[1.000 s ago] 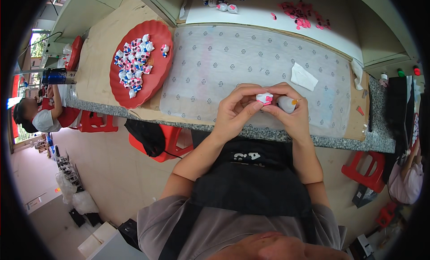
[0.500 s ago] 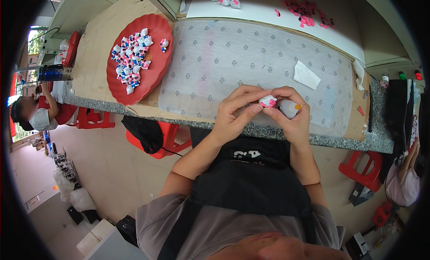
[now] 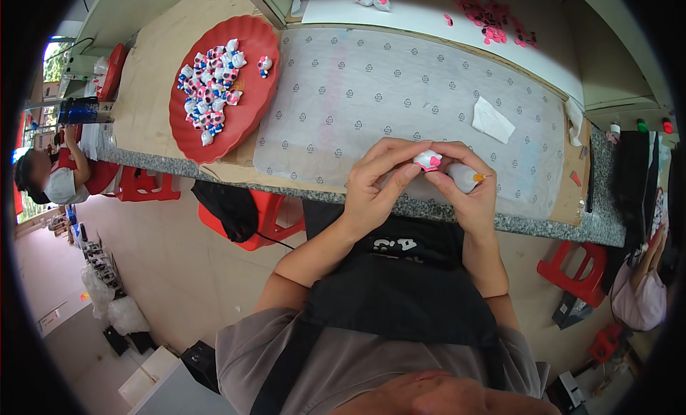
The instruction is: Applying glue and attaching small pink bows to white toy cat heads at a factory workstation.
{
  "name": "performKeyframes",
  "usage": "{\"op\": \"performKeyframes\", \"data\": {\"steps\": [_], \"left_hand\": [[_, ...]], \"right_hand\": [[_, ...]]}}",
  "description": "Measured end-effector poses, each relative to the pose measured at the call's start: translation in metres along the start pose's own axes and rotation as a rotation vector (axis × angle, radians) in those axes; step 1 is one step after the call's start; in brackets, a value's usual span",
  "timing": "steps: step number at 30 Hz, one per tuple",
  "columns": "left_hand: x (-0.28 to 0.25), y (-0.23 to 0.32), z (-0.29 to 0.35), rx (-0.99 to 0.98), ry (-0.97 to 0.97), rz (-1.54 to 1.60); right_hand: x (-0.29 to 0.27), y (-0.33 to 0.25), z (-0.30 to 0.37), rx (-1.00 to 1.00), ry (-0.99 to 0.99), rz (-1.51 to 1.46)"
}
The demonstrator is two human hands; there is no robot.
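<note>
Between my fingertips is a small white figurine head (image 3: 428, 160) with pink parts on its front and lower edge. My left hand (image 3: 375, 185) pinches it from the left with thumb and fingers. My right hand (image 3: 473, 201) steadies its other side with thumb and forefinger. Tucked in the right palm is a small whitish squeeze bottle (image 3: 463, 177), its orange tip pointing right. Both hands are just above the near edge of the paper-covered worktop (image 3: 371, 93).
A red scalloped tray (image 3: 250, 118) at the left holds several small white, pink and blue figurines. A folded white tissue (image 3: 493, 120) lies on the paper at the right. Pink pieces (image 3: 486, 21) are heaped on the shelf behind. Co-workers sit at both sides.
The figurine head is turned slightly between my fingers, showing more of its pink part. The bottle has shifted a little in my right hand. Both hands stay nearly in place.
</note>
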State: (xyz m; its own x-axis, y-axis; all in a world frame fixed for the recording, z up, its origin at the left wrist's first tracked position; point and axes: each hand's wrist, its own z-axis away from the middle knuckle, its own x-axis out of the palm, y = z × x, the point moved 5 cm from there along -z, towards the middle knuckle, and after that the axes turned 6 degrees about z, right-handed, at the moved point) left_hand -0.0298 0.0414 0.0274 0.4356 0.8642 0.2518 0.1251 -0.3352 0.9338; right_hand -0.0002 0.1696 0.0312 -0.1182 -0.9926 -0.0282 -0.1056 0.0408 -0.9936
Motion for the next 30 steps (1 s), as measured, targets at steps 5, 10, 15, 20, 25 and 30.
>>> {"op": "performKeyframes", "data": {"steps": [5, 10, 15, 20, 25, 30], "left_hand": [[0.003, 0.0, 0.0, -0.072, -0.014, 0.093], [0.002, -0.002, 0.002, -0.076, 0.002, 0.074], [0.007, 0.002, 0.004, -0.07, 0.012, 0.083], [0.009, -0.003, 0.006, -0.082, 0.037, 0.125], [0.009, -0.008, 0.006, -0.163, 0.047, 0.301], [0.009, -0.011, 0.006, -0.205, 0.038, 0.325]], "right_hand": [[-0.001, -0.001, 0.002, 0.02, 0.004, -0.01], [0.0, -0.005, 0.003, -0.037, 0.041, 0.066], [-0.002, -0.009, 0.005, -0.039, 0.031, 0.056], [-0.004, -0.002, 0.005, -0.007, 0.014, -0.04], [-0.004, 0.003, 0.003, 0.052, 0.0, -0.08], [-0.005, 0.004, 0.004, 0.094, -0.016, -0.109]]}}
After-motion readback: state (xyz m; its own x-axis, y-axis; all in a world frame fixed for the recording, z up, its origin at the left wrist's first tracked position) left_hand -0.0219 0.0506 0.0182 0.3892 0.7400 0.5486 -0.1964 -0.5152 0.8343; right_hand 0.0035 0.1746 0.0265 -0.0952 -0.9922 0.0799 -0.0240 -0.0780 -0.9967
